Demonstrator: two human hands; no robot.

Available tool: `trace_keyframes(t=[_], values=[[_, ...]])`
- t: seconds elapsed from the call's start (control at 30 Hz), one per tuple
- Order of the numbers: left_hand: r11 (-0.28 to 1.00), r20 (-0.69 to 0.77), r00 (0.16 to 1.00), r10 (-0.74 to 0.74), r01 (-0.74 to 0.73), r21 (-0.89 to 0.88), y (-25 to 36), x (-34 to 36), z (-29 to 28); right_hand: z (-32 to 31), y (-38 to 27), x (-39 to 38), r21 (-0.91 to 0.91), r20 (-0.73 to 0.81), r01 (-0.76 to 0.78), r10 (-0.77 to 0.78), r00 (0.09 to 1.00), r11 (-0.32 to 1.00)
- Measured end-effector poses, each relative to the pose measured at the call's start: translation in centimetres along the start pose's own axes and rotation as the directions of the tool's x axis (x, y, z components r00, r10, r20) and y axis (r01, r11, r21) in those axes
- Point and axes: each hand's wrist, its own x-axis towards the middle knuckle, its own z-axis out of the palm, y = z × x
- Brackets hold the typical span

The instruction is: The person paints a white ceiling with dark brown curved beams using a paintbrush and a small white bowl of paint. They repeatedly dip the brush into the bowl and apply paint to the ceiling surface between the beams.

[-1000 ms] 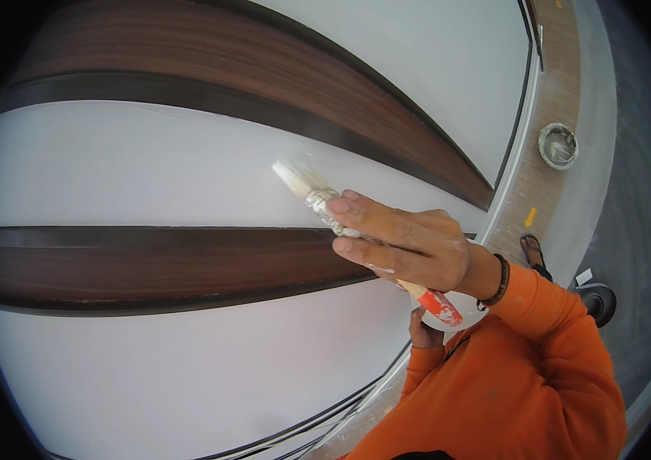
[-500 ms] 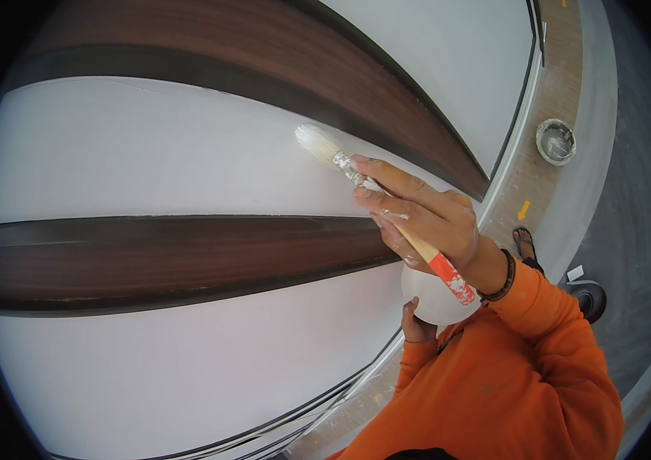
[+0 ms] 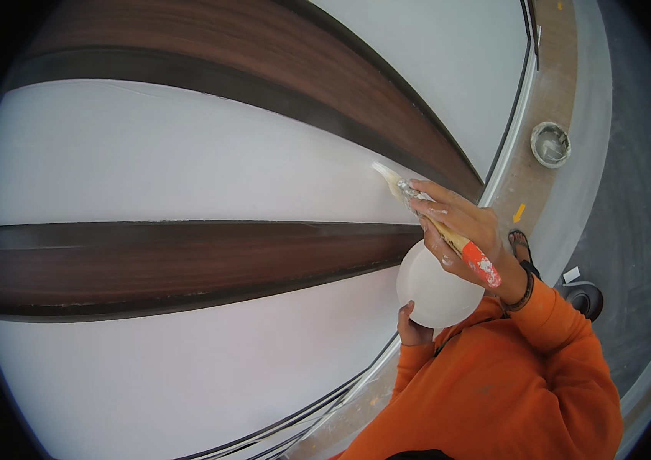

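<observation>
A paintbrush (image 3: 448, 232) with pale bristles and a red-ended wooden handle is gripped in my right hand (image 3: 463, 230), fingers wrapped along the handle. White smears mark its ferrule and my fingers. The bristle tip is at the white wall panel (image 3: 187, 161), close beside a dark brown band (image 3: 325, 69) with a black border; I cannot tell if it presses on the surface. Below, my left hand (image 3: 415, 330) holds a round white bowl (image 3: 437, 290) by its near side, thumb on the rim. The bowl's far right part is hidden behind my right hand.
A second dark brown band (image 3: 187, 264) crosses the wall, with another white panel (image 3: 187, 376) below it. To the right, a paint-smeared tub (image 3: 551, 144) stands on a tan floor strip. Near my sandalled foot (image 3: 519, 245) are a yellow arrow mark (image 3: 519, 212) and a black round object (image 3: 585, 299).
My right hand and the paintbrush have moved right and down along the panel's upper edge, toward its narrow end. More of the bowl shows; my left hand has barely moved.
</observation>
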Motion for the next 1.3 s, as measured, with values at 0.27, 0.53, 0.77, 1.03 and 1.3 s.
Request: trace_keyframes(t=[0.27,0.53,0.77,1.03,1.3], values=[[1.000,-0.001,1.000,-0.002,0.002,-0.029,-0.6,0.1,-0.3,-0.2,-2.1,4.1,0.044,-0.027,0.174,-0.173,0.985,0.984],[0.999,0.023,0.999,0.029,-0.029,-0.041,-0.9,0.0,-0.3,0.9,-5.2,10.4,0.010,-0.168,0.389,-0.382,0.909,0.921],[0.999,0.014,1.000,0.004,-0.003,-0.054,-1.0,0.1,-0.4,0.6,-2.9,5.7,-0.054,-0.039,0.313,-0.316,0.948,0.948],[0.997,0.016,1.000,0.006,-0.005,-0.075,-0.4,-0.3,0.1,-0.1,-0.6,0.4,-0.095,0.131,0.211,-0.198,0.971,0.973],[0.997,0.141,0.990,0.008,0.004,-0.082,0.0,-0.4,0.1,-0.5,-4.5,8.4,-0.102,0.142,0.336,-0.321,0.936,0.936]])
